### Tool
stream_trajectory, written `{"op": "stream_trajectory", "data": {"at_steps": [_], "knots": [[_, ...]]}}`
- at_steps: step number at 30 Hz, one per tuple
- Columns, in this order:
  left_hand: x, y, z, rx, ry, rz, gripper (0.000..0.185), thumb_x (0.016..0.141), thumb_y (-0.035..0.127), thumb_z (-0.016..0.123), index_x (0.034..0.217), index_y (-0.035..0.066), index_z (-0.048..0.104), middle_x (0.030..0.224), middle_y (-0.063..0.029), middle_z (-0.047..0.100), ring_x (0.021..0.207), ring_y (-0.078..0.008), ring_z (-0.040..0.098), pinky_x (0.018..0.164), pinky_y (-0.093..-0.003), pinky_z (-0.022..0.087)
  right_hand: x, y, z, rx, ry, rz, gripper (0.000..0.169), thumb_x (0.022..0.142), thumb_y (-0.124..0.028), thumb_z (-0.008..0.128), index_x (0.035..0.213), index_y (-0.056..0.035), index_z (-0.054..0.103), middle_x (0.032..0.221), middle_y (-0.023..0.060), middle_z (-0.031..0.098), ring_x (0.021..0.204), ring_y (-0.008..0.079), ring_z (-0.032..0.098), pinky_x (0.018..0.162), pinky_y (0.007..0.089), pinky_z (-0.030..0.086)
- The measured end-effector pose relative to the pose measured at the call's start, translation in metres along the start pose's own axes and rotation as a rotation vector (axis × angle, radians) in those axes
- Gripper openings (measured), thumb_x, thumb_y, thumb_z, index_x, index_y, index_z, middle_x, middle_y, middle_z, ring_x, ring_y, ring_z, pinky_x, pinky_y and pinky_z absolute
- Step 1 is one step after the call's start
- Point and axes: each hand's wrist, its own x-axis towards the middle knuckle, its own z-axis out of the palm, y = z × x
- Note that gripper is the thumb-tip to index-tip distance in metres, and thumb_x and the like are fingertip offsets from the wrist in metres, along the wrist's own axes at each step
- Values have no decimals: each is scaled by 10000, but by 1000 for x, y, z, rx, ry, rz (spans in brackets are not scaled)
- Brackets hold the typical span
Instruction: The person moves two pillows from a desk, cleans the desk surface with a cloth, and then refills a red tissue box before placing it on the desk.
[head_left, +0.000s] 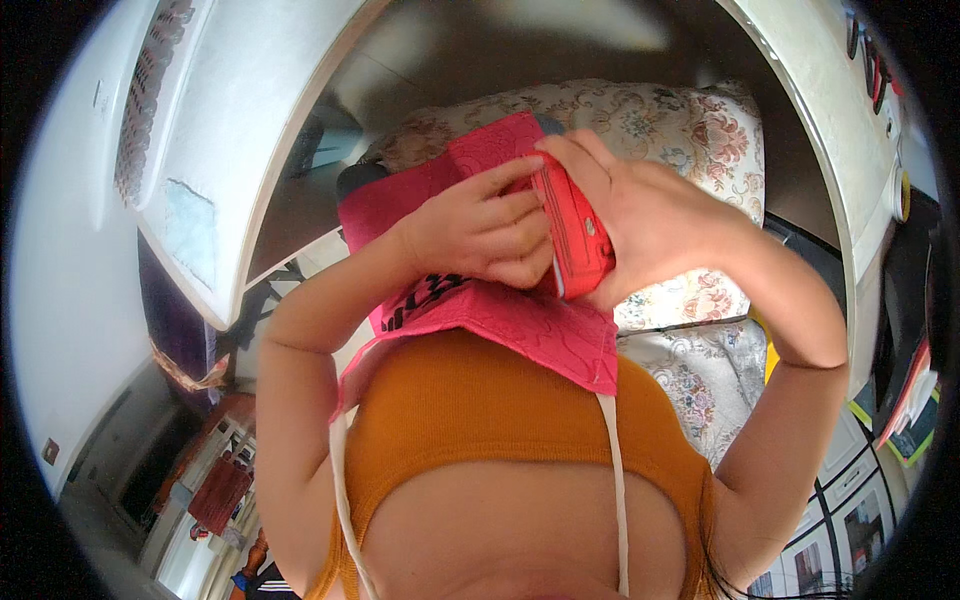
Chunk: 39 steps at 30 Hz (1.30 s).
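Note:
In front of my chest, my right hand (637, 202) wraps around the far side of a small red box-like case (577, 232), its thumb at the lower end. Dark lines and a small light emblem mark the case, and a white edge shows low on its left side. My left hand (480, 225) presses curled fingers against that side, with the index finger reaching its upper end. Beneath both hands hangs a pink apron (525, 322) with a raised pattern and black marks, its cream straps (613, 457) running up over a mustard ribbed top (480, 405).
Beyond the hands lies floral fabric (660, 127) on a seat or cushion. A pale curved table or counter edge (285, 142) runs along the left, and another pale surface (802, 90) is on the right. White cabinets with dark trim (847, 480) stand at lower right.

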Motion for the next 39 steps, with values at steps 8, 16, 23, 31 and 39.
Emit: {"op": "stream_trajectory", "data": {"at_steps": [8,16,23,31,39], "knots": [[14,21,0,124,-120,242,213,858,272,523,1045,200,451,1082,-18,493,1053,-183,465,930,-338,447,-36,-2,41,-117,150,-51,1119,500,-277,904,1384,21,286,1299,260,407,868,401,650,712,405,571],[14,32,-1,132,-136,268,209,835,247,543,998,192,425,1019,-11,494,938,-175,503,867,-312,458,-48,2,47,-82,96,7,1115,486,-264,909,1376,11,295,1321,267,406,901,406,650,733,416,572],[8,19,-10,-22,-148,132,332,752,174,604,1000,166,382,869,-19,487,695,-170,535,719,-316,477,-71,25,50,32,157,87,1153,428,-254,928,1363,-14,298,1354,223,407,964,411,641,793,428,567],[-3,-25,24,-84,206,-419,476,711,-45,671,1122,130,506,996,-101,573,904,-267,575,849,-411,485,-108,89,48,9,160,403,1197,446,-128,907,1439,-108,238,1432,188,370,1204,414,515,987,448,493],[-88,-42,23,-785,270,-1321,416,879,59,648,1246,74,454,1140,-59,545,991,-160,550,866,-318,464,-71,126,113,275,211,397,1239,494,-171,918,1478,-129,165,1404,210,432,1282,388,459,1038,427,436]]}}
